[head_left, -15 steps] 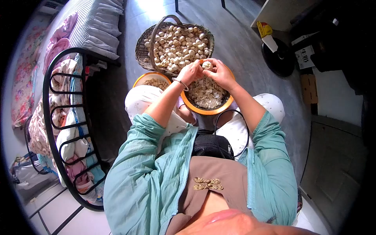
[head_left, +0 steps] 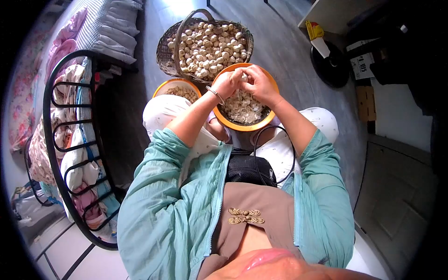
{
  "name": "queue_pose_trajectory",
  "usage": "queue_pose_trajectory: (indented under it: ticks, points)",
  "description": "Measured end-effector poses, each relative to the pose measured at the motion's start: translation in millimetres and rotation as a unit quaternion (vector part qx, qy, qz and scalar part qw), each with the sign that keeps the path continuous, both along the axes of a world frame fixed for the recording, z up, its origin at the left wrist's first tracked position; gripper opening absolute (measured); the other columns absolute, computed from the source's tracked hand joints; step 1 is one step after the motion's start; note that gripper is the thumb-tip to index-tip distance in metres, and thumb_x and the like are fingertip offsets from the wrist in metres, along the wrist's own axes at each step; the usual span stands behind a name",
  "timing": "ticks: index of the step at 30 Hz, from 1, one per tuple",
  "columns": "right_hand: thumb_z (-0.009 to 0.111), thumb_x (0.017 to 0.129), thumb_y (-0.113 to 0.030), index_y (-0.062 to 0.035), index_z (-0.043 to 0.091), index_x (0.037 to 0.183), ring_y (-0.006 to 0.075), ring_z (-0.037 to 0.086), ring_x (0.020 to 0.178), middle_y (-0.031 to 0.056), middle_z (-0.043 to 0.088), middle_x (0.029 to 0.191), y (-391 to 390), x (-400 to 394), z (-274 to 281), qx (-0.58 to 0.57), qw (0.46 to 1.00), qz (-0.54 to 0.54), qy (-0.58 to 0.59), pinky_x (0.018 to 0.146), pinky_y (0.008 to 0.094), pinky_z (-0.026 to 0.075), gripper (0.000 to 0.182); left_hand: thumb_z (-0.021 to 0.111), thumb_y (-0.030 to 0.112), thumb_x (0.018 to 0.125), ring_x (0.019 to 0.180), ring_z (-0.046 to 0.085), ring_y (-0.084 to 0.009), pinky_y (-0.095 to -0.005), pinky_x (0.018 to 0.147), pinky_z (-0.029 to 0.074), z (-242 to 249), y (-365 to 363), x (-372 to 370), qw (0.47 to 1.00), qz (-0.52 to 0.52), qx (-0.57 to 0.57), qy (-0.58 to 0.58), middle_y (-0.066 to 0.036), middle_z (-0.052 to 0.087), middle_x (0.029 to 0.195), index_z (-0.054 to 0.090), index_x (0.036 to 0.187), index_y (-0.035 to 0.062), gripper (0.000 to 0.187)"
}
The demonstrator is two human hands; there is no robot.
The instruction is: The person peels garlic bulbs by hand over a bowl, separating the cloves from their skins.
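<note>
Both hands meet over an orange-rimmed bowl (head_left: 246, 127) that holds pale papery skins (head_left: 241, 108). A whitish garlic bulb (head_left: 244, 77), mostly covered by the fingers, sits between them. My left hand (head_left: 227, 85), with a bangle at the wrist, has its fingers closed on the bulb's left side. My right hand (head_left: 259, 84) is curled round it from the right. Beyond the bowl stands a wicker basket (head_left: 164, 57) full of garlic bulbs (head_left: 210, 46). At the left, a smaller orange-rimmed bowl (head_left: 160, 87) contains small pale pieces (head_left: 183, 92).
On the left are a black metal bed frame (head_left: 52, 121) and hanging cloths (head_left: 77, 163). A round black base (head_left: 332, 67) with a yellow item (head_left: 315, 31) is at the right. A black cable (head_left: 294, 154) loops near my knees.
Both hands have drawn closer together, and the fingers now cover more of the bulb. The whole view has shifted slightly, with the basket and bowls a little higher and further left.
</note>
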State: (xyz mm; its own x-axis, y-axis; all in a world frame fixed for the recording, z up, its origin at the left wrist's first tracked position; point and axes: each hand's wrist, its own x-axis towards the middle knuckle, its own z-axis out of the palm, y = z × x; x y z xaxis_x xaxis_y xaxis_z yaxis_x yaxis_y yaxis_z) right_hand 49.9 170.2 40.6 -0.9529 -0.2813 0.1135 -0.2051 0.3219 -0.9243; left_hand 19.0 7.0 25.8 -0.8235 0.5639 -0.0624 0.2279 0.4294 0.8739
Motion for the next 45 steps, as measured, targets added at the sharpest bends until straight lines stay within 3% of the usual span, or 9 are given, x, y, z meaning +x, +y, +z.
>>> queue_pose_trajectory:
  ticks: [8,12,16,24,26,29,35,40,45]
  points:
    - [0.064,0.083,-0.01,0.0018,0.051,0.113,0.0129,0.057,0.093,0.0028,0.049,0.102,-1,-2,-5,-0.234,0.96,0.017,-0.151,0.078,0.0247,0.048,0.035,0.031,0.045,0.096,0.039,0.037,-0.0101,-0.0238,0.035,0.028,10,8,6,0.894,0.17,0.225,-0.347,0.002,0.041,0.051,0.051,0.073,0.0074,0.048]
    - [0.065,0.083,-0.013,0.0004,0.051,0.112,0.0127,0.058,0.092,0.0043,0.049,0.107,0,-3,-7,-0.262,0.949,0.015,-0.174,0.079,0.0261,0.048,0.035,0.036,0.047,0.094,0.047,0.044,-0.0091,-0.0203,0.042,0.036,8,8,3,0.902,0.167,0.222,-0.331,0.002,0.046,0.06,0.055,0.083,0.0072,0.046]
    - [0.071,0.072,-0.015,-0.0036,0.051,0.113,0.0271,0.051,0.1,0.0141,0.048,0.106,1,0,-5,0.034,0.996,-0.079,-0.039,0.089,0.0346,0.042,0.047,0.04,0.048,0.093,0.052,0.048,-0.0093,-0.0229,0.046,0.042,12,3,0,0.911,0.062,0.117,-0.39,0.001,0.048,0.062,0.059,0.091,0.0072,0.045]
    - [0.066,0.075,-0.01,0.0013,0.053,0.113,0.0222,0.057,0.086,0.012,0.054,0.094,7,-4,8,0.097,0.994,-0.001,0.055,0.078,0.0312,0.046,0.041,0.036,0.045,0.095,0.04,0.041,-0.0093,-0.0245,0.038,0.033,4,4,8,0.973,0.074,0.096,-0.197,0.0,0.049,0.058,0.057,0.085,0.0054,0.046]
    - [0.067,0.079,-0.014,0.0026,0.053,0.112,0.013,0.057,0.074,0.0075,0.055,0.094,7,-1,9,-0.108,0.983,-0.01,-0.151,0.066,0.0268,0.048,0.039,0.036,0.043,0.095,0.042,0.04,-0.0089,-0.024,0.038,0.033,4,2,7,0.979,0.086,0.095,-0.157,0.0,0.048,0.058,0.056,0.088,0.0058,0.043]
    - [0.066,0.081,-0.015,0.0025,0.053,0.111,0.0068,0.055,0.066,0.0042,0.056,0.095,10,-4,6,-0.174,0.963,0.017,-0.206,0.057,0.0235,0.047,0.038,0.036,0.041,0.096,0.047,0.043,-0.009,-0.0239,0.043,0.037,1,-2,3,0.931,0.09,0.205,-0.29,0.0,0.05,0.063,0.054,0.094,0.0057,0.039]
    - [0.067,0.08,-0.014,-0.0005,0.053,0.112,0.0119,0.058,0.083,0.0061,0.058,0.102,6,-5,-13,-0.173,0.977,-0.017,-0.127,0.072,0.0266,0.048,0.038,0.038,0.042,0.094,0.065,0.057,-0.0124,-0.0233,0.058,0.048,-55,0,-7,0.959,0.125,0.107,-0.231,-0.003,0.058,0.076,0.056,0.101,0.0064,0.04]
    - [0.068,0.075,-0.014,-0.0031,0.054,0.113,0.0206,0.058,0.095,0.0102,0.058,0.106,7,-5,-16,-0.012,0.995,-0.051,-0.08,0.083,0.0314,0.046,0.042,0.036,0.059,0.088,0.064,0.057,-0.0116,-0.0255,0.058,0.046,-4,5,3,0.917,0.133,0.123,-0.357,-0.002,0.058,0.073,0.058,0.09,0.0062,0.057]
    - [0.067,0.072,-0.012,-0.0032,0.054,0.114,0.0246,0.058,0.095,0.0137,0.058,0.105,3,2,-6,0.04,0.999,0.007,0.005,0.084,0.0317,0.045,0.045,0.038,0.05,0.091,0.057,0.056,-0.0118,-0.0264,0.051,0.046,1,6,8,0.977,0.029,0.023,-0.212,-0.003,0.058,0.068,0.058,0.087,0.0059,0.049]
